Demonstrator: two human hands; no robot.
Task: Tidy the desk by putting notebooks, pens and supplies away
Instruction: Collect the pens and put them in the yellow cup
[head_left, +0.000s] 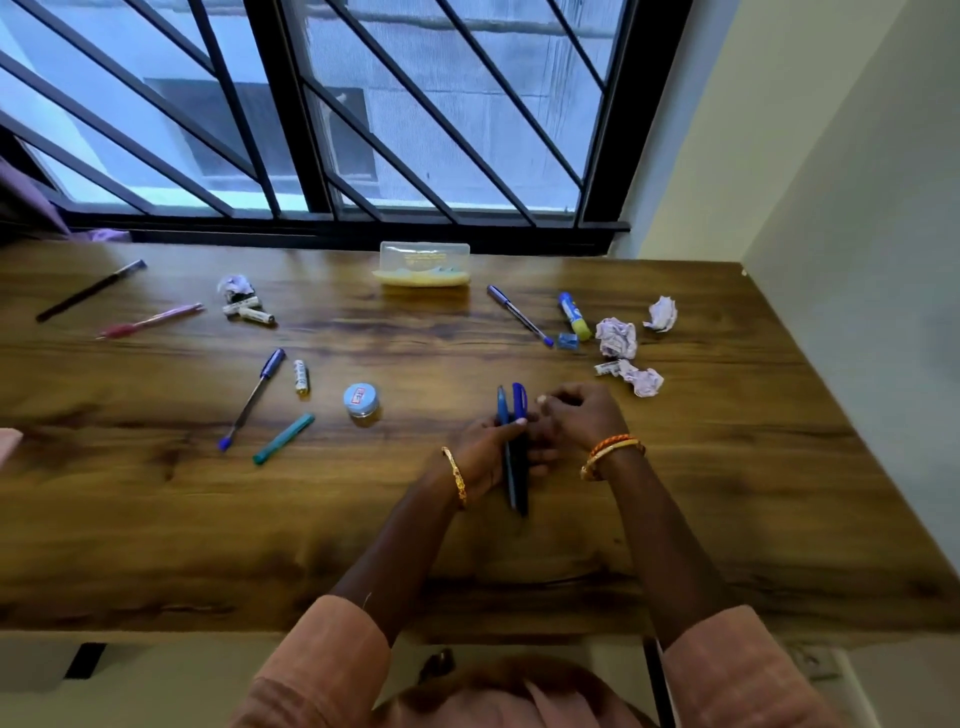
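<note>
Your left hand (485, 449) grips two blue pens (513, 447) held together near the middle of the desk (519, 571), toward its front edge; your right hand (582, 415) sits just beside them with fingers curled, and you cannot tell from here whether it pinches anything. Those pens should be light, stiff and smooth, so they will likely slide against each other; hold them around mid-barrel, not by the caps. Going left to right across the desk: a black pen (91, 290) near the back left corner, a pink pen (150, 320) beside it, a paper scrap with small white tubes (244, 304), a blue pen (253, 397), another white tube (301, 375), a teal marker (283, 438) and a small round jar (361, 401). The jar is probably the one hard, roll-prone piece; take it by its sides. At the back edge, below the window, stands a clear box (425, 264), a likely home for the pens. Right of it lie another blue pen (519, 314), a glue stick (574, 315), a sharpener (567, 341) and crumpled paper balls (631, 348), soft and weightless. The wood is polished, so round things may roll. A barred window (363, 104) runs behind; a wall (831, 182) closes the right side.
</note>
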